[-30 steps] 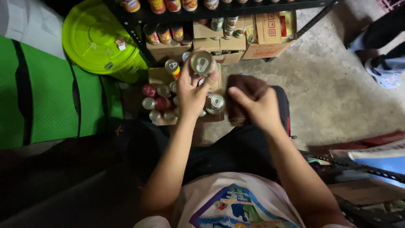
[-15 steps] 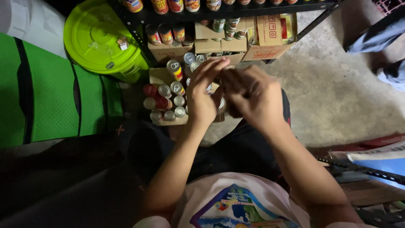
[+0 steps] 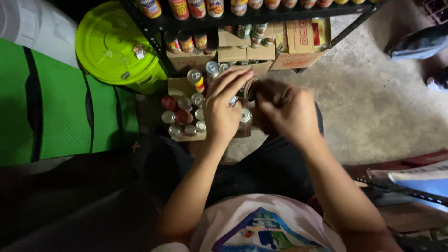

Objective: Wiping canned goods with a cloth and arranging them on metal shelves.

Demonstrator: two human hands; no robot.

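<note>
My left hand (image 3: 223, 111) holds a small tin can (image 3: 248, 88) on its side, with the fingers stretched over its silver end. Pressed against that can is a dark brown cloth (image 3: 273, 91), bunched in my right hand (image 3: 293, 115). The two hands meet above an open cardboard carton (image 3: 179, 86) that holds several upright cans, red and silver-topped (image 3: 183, 116). Another silver-topped can (image 3: 245, 115) stands just under my left palm. Most of the held can is hidden by the fingers and the cloth.
A black metal shelf (image 3: 154, 28) carries rows of cans and cardboard boxes (image 3: 298, 42). A lime-green bucket lid (image 3: 114, 46) sits to the left, above a green mat (image 3: 51, 112). Another person's leg and shoe (image 3: 420, 44) are at the top right on the concrete floor (image 3: 373, 107).
My left hand has lowered the can it held up and brought it against the cloth. My right hand has moved left to meet it, so the hands now touch.
</note>
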